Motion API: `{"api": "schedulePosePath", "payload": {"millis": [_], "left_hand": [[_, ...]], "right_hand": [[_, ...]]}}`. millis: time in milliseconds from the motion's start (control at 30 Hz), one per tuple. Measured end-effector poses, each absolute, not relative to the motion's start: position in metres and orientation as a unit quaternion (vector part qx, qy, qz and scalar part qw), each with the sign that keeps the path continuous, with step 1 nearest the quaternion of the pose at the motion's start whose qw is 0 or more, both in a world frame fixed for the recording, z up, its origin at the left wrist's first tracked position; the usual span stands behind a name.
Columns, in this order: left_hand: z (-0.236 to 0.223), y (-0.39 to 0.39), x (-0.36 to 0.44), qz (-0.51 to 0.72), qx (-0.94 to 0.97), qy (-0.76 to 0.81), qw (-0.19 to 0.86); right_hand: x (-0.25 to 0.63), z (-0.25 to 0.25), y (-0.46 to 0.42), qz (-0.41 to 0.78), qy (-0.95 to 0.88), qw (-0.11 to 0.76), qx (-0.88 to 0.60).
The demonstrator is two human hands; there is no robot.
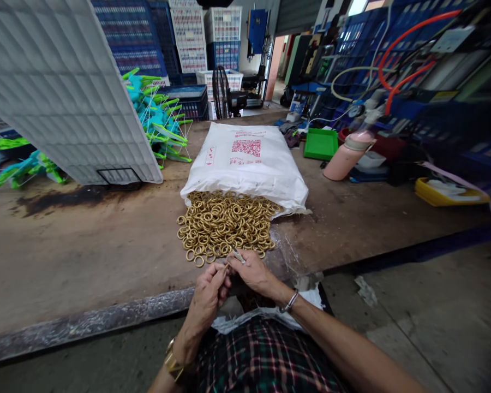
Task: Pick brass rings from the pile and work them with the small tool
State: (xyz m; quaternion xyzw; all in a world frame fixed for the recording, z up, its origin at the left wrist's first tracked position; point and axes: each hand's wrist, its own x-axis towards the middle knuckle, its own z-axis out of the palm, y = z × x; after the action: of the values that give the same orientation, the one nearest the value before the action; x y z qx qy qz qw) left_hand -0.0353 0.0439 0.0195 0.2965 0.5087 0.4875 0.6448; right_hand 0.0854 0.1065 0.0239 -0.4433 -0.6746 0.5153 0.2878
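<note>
Dull gold rings (229,224), plain and round, lay heaped on the tabletop (106,240) at the mouth of a white sack (245,169), a few flat along the near fringe. A slim grey tool (239,255) slanted from the right hand (251,271); the left hand (210,286) pinched a small gold-coloured piece (227,267).

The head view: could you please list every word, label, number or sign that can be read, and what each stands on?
No wording reads clearly.
Sack: red QR code; red characters near it, too blurred to read.
White crates: labels, too small to read.
Gauge: dial, too small to read.
Rings: no lettering can be made out.
</note>
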Motion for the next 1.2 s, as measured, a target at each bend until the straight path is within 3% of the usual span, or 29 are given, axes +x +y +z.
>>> {"api": "schedulePosePath", "payload": {"millis": [133,300,800,1000,1200], "left_hand": [[0.018,0.044,-0.035,0.497,0.284,0.515,0.638],[0.014,0.046,-0.036,0.513,0.288,0.530,0.611],[0.020,0.046,-0.036,0.513,0.332,0.569,0.550],[0.025,0.038,-0.035,0.504,0.309,0.543,0.597],[0.031,0.041,-0.038,0.584,0.183,0.453,0.648]], "right_hand": [[0.089,0.019,0.107,0.427,-0.725,0.269,-0.469],[0.096,0.016,0.101,0.292,-0.834,0.155,-0.443],[0.090,0.017,0.097,0.214,-0.864,0.029,-0.454],[0.088,0.013,0.110,0.178,-0.848,0.046,-0.497],[0.082,0.020,0.118,0.142,-0.827,0.121,-0.530]]}}
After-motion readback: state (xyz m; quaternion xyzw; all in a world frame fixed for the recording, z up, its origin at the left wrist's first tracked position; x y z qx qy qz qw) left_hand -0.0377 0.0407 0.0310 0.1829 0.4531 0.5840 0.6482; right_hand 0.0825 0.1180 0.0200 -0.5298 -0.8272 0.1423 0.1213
